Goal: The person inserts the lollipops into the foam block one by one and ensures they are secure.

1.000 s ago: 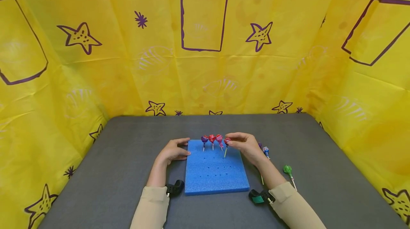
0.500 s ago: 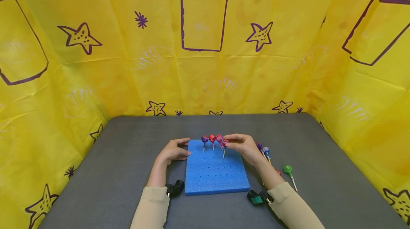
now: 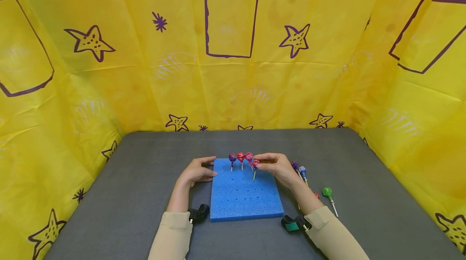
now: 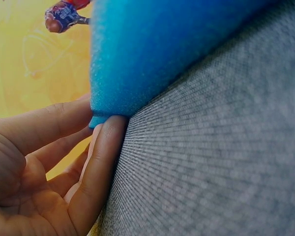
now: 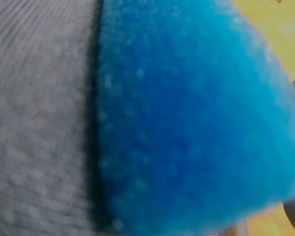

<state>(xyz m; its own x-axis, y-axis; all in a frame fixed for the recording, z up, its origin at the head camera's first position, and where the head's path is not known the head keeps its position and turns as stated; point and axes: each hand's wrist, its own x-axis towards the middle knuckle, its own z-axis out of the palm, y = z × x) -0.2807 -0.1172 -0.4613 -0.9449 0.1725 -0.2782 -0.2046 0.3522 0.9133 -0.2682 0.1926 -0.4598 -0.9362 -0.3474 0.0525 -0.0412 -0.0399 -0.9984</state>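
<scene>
My right hand (image 3: 278, 168) pinches the head of a red-wrapped lollipop (image 3: 256, 163) between thumb and fingers. Its yellow stick points down, its lower end right at the surface of the blue foam board (image 3: 242, 207). Standing in a row at the board's back are a purple lollipop (image 3: 232, 157), a red lollipop (image 3: 241, 157) and a pink lollipop (image 3: 249, 156). With fingertips and thumb spread, my left hand (image 3: 196, 171) touches the board's back left edge. In the left wrist view, its fingers (image 4: 44, 123) meet the foam corner. Blurred foam (image 5: 187, 123) fills most of the right wrist view.
Right of the board, partly behind my right forearm, lie a dark purple lollipop (image 3: 295, 165), a blue lollipop (image 3: 302, 171), a red one (image 3: 316, 195) and a green lollipop (image 3: 327, 192). Several small holes dot the board. A yellow patterned cloth (image 3: 233, 86) encloses the grey table (image 3: 156, 151).
My right hand has moved slightly left and lower over the board with the red-wrapped lollipop, close beside the pink one. My left hand has stayed at the board's edge.
</scene>
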